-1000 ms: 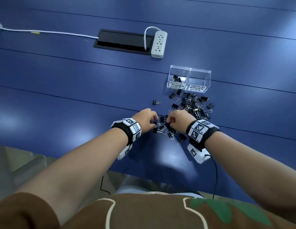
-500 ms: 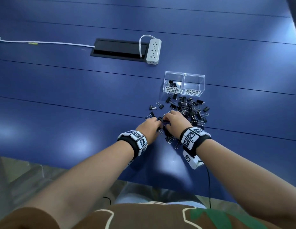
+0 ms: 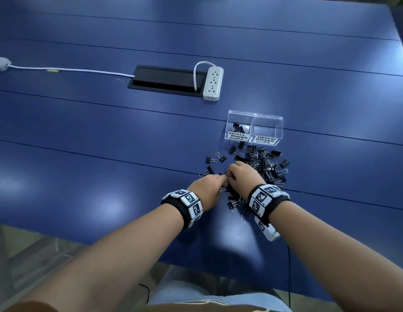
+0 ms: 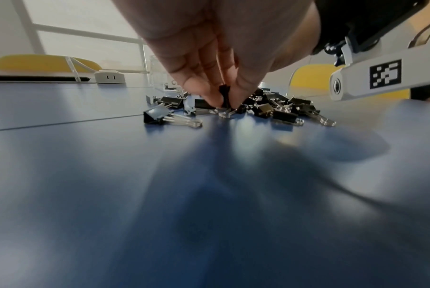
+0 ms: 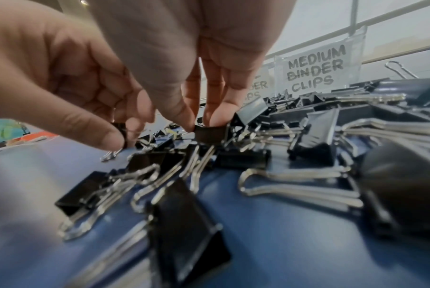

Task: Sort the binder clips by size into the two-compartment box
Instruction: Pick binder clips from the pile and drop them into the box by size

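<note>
The heap of black binder clips with silver wire handles (image 3: 259, 163) lies before the clear two-compartment box (image 3: 254, 128). My left hand (image 3: 207, 188) and right hand (image 3: 243, 176), fingertips together, each pinch a clip; the box sits ahead, nearer my right.

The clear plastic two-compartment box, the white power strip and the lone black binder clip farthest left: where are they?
Clear plastic two-compartment box (image 3: 267, 125): head view, bare back wall of the medium compartment.
White power strip (image 3: 212, 83): head view, middle of its socket face.
Lone black binder clip (image 3: 210, 170): head view, its black body.
</note>
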Demonstrator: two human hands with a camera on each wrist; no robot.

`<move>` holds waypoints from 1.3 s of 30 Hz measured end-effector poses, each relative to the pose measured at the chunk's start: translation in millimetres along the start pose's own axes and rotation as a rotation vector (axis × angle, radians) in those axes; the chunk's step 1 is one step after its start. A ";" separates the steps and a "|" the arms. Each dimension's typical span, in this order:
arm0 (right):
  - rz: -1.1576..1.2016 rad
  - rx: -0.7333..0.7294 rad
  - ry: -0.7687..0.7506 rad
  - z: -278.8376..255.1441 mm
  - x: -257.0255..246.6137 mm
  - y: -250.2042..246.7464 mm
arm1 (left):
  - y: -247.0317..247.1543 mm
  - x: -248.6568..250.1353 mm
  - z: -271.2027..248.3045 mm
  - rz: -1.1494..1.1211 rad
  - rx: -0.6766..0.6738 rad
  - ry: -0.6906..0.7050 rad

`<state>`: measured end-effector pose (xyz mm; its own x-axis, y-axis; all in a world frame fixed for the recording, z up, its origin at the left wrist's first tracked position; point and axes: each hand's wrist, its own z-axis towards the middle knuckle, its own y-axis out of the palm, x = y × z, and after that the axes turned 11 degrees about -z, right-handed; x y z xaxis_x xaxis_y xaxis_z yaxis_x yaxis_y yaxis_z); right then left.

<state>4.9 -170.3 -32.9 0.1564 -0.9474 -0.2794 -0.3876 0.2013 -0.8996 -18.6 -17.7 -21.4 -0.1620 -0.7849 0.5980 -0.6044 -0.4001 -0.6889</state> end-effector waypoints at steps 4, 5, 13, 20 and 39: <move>0.063 -0.004 0.041 -2.8 9.4 -5.5 | 6.0 0.9 6.8 0.070 0.002 0.067; 0.092 0.003 0.058 -3.4 12.7 -6.7 | 7.2 0.9 8.4 0.096 -0.007 0.068; 0.145 0.014 0.184 2.5 22.1 -21.1 | 13.2 1.1 14.4 0.175 -0.009 0.056; 0.160 0.103 0.027 37.2 -4.0 -32.2 | 10.0 2.7 17.1 0.165 -0.058 0.099; 0.293 -0.009 0.157 31.2 10.5 -29.5 | -93.4 39.3 86.7 -0.447 0.479 -0.101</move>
<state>46.3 -178.4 -19.8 -0.1049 -0.8767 -0.4696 -0.4034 0.4691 -0.7856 99.1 -52.1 31.0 0.1116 -0.5258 0.8432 -0.1787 -0.8453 -0.5035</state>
